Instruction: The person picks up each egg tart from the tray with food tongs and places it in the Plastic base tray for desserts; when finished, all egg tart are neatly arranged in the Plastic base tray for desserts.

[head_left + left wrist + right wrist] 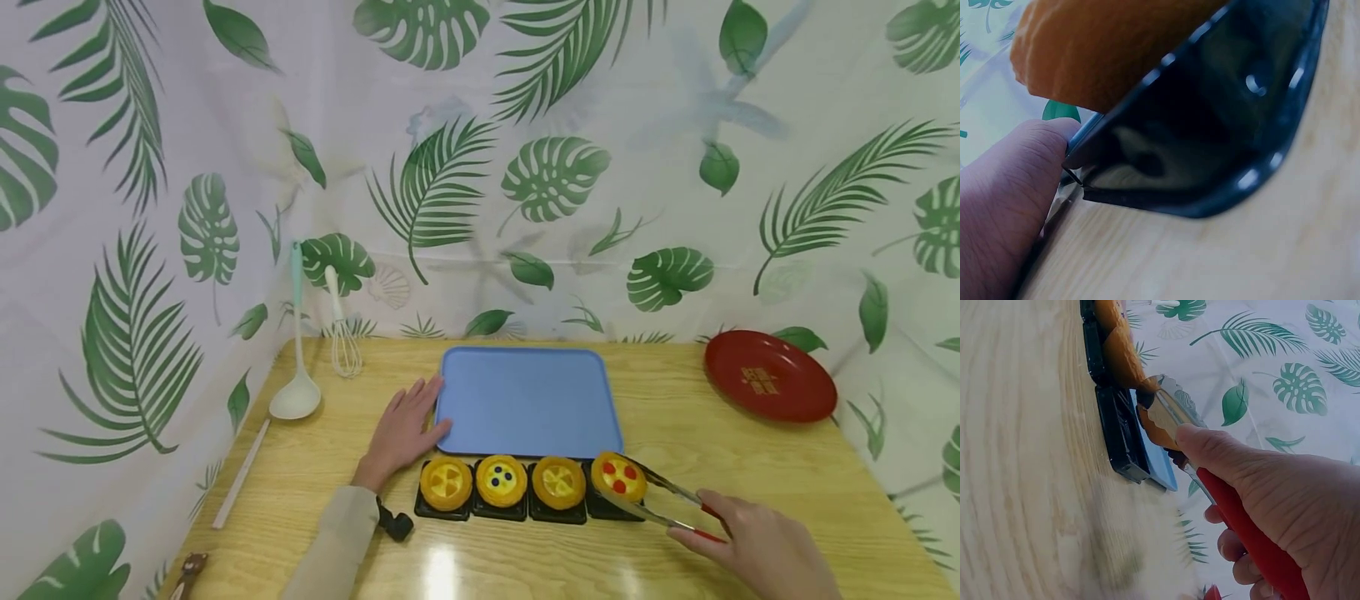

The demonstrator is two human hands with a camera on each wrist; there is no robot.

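My right hand grips metal tongs by their red handles. Between the tong heads is a toy egg tart with red dots, raised over its small black tray in the right wrist view. To its left, a tart with wedge toppings, a blue-dotted tart and another wedge-topped tart sit on black trays in a row. Fingers extended, my left hand rests at the left edge of a blue tray. The left wrist view shows a black tray and tart side close up.
A red oval plate leans at the back right. On the left are a white ladle, a whisk against the leaf-patterned cloth, pale chopsticks and a brown bear-topped item near the table's edge.
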